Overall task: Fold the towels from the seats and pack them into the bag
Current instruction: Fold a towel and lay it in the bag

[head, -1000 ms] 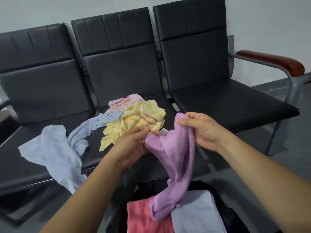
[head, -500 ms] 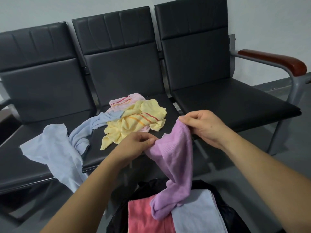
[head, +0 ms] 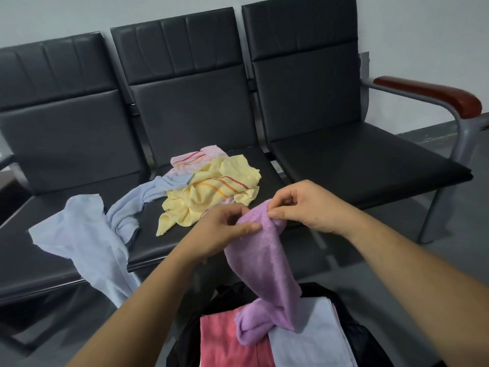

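**A:** Your left hand (head: 225, 230) and right hand (head: 307, 205) were both pinching the top edge of the purple towel (head: 264, 263). Thumbs and fingertips were closed on the cloth, close together, in front of the seats (head: 357, 165).

**B:** You held it over the black bag (head: 354, 337). Its lower end hung bunched and rested on the folded towels inside.

**A:** My guess is you were hunting for corners to open it out. With your pinches so near each other the towel hung like a rope, and you could have folded it lopsided.

**B:** If you had lifted sharply, that trailing end might have dragged the folded pile askew. The light blue cloth (head: 84, 242) drooping over the left seat's front edge also looked ready to slide to the floor.

**A:** Counts for you: three seats, one wooden armrest (head: 428, 94), one bag.

**B:** You had one purple towel in your hands. Two lay folded in the bag, a red towel (head: 222, 337) and a pale folded towel (head: 304, 335). On the seats were one yellow towel (head: 209, 192) and one pink striped towel (head: 195, 157) partly under it. I couldn't tell whether the light blue cloth was one towel or two.
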